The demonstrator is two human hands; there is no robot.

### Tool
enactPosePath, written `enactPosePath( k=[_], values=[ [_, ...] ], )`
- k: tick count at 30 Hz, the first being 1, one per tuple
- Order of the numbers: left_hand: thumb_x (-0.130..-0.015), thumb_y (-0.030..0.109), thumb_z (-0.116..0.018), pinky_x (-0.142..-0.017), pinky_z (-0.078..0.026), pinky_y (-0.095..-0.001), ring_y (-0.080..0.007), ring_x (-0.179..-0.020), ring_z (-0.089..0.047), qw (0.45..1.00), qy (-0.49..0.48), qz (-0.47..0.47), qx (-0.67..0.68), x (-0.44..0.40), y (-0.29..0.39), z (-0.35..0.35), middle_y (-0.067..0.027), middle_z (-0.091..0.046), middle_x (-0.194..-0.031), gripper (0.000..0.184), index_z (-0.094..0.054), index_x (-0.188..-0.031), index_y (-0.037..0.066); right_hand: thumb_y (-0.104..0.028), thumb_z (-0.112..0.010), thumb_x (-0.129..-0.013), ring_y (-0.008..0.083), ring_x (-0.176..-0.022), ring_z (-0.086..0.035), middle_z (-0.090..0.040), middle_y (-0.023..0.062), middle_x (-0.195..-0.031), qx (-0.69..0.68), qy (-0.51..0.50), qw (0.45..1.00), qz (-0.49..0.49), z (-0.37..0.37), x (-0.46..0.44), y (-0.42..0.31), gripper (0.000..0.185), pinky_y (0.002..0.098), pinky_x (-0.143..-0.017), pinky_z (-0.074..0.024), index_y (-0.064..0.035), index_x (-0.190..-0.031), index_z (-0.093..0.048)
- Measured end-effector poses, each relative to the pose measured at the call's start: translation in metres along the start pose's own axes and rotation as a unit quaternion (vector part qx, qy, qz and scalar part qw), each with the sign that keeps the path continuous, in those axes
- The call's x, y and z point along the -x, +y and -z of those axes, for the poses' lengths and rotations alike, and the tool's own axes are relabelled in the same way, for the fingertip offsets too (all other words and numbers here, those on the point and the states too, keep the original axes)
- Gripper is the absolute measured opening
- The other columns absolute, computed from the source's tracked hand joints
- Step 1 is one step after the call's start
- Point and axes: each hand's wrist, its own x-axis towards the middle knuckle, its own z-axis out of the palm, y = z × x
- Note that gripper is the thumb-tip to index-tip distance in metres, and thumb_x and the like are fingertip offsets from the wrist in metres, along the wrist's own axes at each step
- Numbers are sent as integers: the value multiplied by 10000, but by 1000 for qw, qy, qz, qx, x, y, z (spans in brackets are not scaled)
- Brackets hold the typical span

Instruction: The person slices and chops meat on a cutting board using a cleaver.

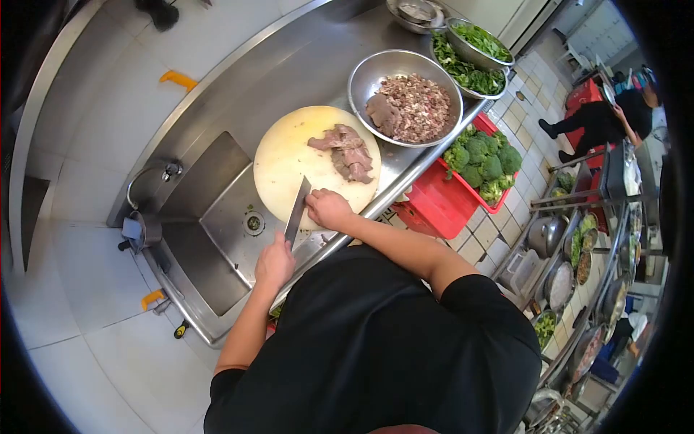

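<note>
My left hand [275,262] is closed around the handle of a cleaver [297,210], its blade pointing away from me over the near part of a round cutting board [278,145]. Beside the blade, my right hand [329,209] rests on the board with its fingers curled in; whatever lies under them is hidden. Slices of brownish meat [347,150] lie in a pile on the board, beyond my right hand. Past the board stands a steel bowl [360,76] of chopped meat [416,105], with a larger flat piece at its side.
The board partly overhangs a steel sink [206,249] with a faucet [148,170]. Leafy greens [466,71] fill bowls at the far right of the counter. A red crate [434,206] of broccoli [483,159] stands beyond the counter edge. Farther right are loaded shelves [571,246] and another person [614,119].
</note>
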Motion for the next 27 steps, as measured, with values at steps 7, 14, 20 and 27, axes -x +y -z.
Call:
enactPosePath(
  k=[7,14,20,27],
  values=[
    [-1037,218,-508,-815,-495,-650,-549,-892,-666,1000,9,-13,-2,-27,8,-20,-351,-687,-914,227,-513,-1172,36,-197,-656,-858,343,-910,-672,-663,140,-926,2,-27,1000,8,11,1,-4,156,447,-834,-566,-51,-912,-671],
    [-1027,228,-529,-805,-493,-656,-551,-901,-663,999,-8,-30,-41,0,3,1,-345,-689,-908,234,-532,-1146,26,-230,-681,-846,352,-1023,-682,-704,147,-1026,-17,-132,991,-26,24,2,-2,230,463,-882,-572,-43,-967,-735],
    [-1023,225,-536,-824,-491,-652,-554,-924,-656,998,17,-20,-55,-13,14,-12,-346,-688,-937,250,-556,-1159,16,-203,-685,-818,374,-1009,-694,-712,189,-1014,-22,-114,990,-75,32,10,-20,225,466,-900,-567,-31,-955,-731],
    [-1022,202,-548,-841,-488,-618,-546,-1003,-643,992,18,-122,-33,-39,-21,-5,-347,-687,-1038,279,-576,-1201,-11,-172,-675,-853,348,-1002,-686,-707,163,-993,-4,-104,991,-83,7,5,-14,175,459,-895,-564,-71,-986,-727]
  ],
)
